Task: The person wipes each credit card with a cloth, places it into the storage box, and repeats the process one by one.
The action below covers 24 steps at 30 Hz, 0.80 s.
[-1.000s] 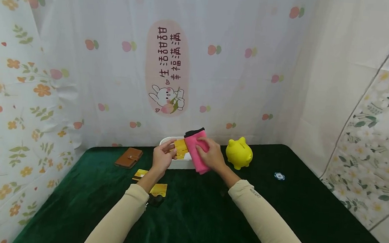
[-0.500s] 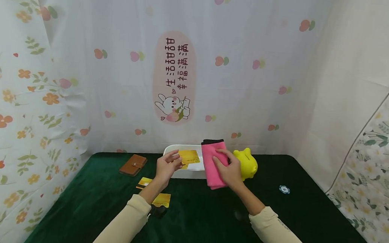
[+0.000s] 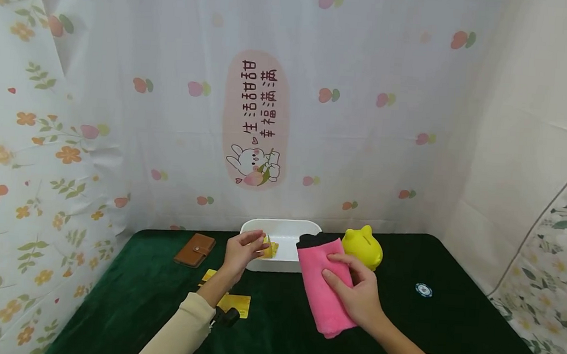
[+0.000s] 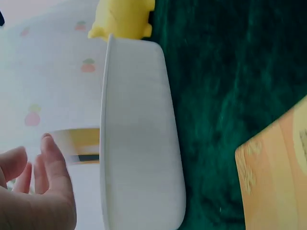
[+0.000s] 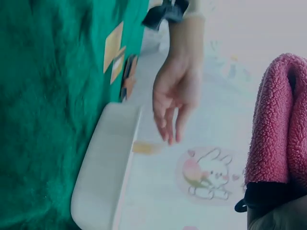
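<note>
My left hand (image 3: 243, 254) is held over the left end of a white tray (image 3: 284, 266), its fingers relaxed and apart. Just beyond the fingertips is a blurred yellow bank card (image 3: 271, 248), partly sticking up past the tray's rim in the left wrist view. I cannot tell whether it touches the tray floor. My right hand (image 3: 356, 292) grips a folded, fuzzy pink towel (image 3: 323, 278) with a black edge, in front of the tray's right end. In the right wrist view, the pile of the towel (image 5: 276, 124) shows close up, with a small black loop.
Two more yellow cards (image 3: 237, 304) lie on the dark green cloth near my left forearm, partly hidden by it. A brown wallet (image 3: 195, 250) rests left of the tray. On the right are a yellow piggy bank (image 3: 363, 248) and a poker chip (image 3: 423, 290).
My right hand has drawn the towel rightward and toward me, away from the card. My left fingers have come off the card, which now sits lower, at the tray.
</note>
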### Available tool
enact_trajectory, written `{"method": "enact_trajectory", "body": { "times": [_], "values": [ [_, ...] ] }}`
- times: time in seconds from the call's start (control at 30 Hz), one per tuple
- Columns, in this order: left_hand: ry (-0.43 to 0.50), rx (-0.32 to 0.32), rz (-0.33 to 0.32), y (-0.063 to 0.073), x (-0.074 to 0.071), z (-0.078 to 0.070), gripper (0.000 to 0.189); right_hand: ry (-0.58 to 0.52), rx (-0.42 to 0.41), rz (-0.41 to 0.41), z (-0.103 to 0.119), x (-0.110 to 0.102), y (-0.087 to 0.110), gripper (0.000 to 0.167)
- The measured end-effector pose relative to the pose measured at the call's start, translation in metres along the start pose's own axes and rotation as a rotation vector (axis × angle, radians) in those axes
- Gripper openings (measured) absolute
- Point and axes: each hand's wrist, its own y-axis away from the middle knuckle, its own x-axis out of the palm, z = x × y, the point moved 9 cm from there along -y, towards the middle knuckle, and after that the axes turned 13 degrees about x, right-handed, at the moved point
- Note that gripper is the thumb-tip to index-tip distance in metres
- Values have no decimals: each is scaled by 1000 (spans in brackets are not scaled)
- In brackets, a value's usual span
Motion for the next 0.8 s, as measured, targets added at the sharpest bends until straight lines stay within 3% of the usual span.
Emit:
{"method": "enact_trajectory", "body": {
  "times": [0.2,0.47,0.67,0.8],
  "values": [
    [-103,2,55,13,-14,-7,29,41,32,-3,8,-5,22,29],
    [-317,89,296,43,-23,-24,28,89,74,-29,10,-20,37,31],
    [-527,84,412,67,-49,-26,33,91,182,-33,-3,-16,44,28],
    [-584,52,482,82,-65,-23,37,74,241,-9,-10,-6,47,28]
  ]
}}
